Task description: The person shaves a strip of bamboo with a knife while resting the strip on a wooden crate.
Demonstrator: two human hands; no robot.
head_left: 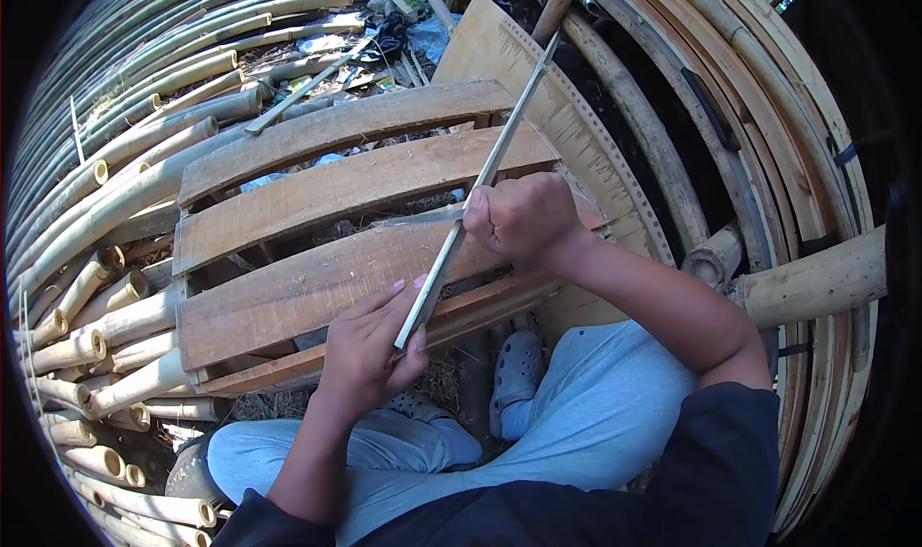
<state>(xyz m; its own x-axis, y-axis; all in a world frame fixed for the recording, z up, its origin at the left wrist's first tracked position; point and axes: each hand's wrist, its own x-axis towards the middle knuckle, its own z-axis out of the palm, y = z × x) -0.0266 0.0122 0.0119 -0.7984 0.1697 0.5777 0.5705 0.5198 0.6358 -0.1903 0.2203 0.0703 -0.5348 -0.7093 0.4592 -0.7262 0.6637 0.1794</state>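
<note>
A long, thin bamboo strip (499,148) slants from the lower middle up to the right, over a slatted wooden table. Near its lower end, my left hand (370,345) holds the strip between thumb and fingers. My right hand (523,216) is closed around a knife, whose handle is hidden in the fist. The knife's blade (423,218) points left and crosses the strip just beside my right thumb. Whether the edge touches the strip cannot be made out.
The slatted wooden table (288,201) spans the middle. Cut bamboo poles (134,172) are stacked at the left. A curved board (576,115) leans behind the table, and long wooden strips (768,115) stand at the right. My shoes (519,369) are below the table's near edge.
</note>
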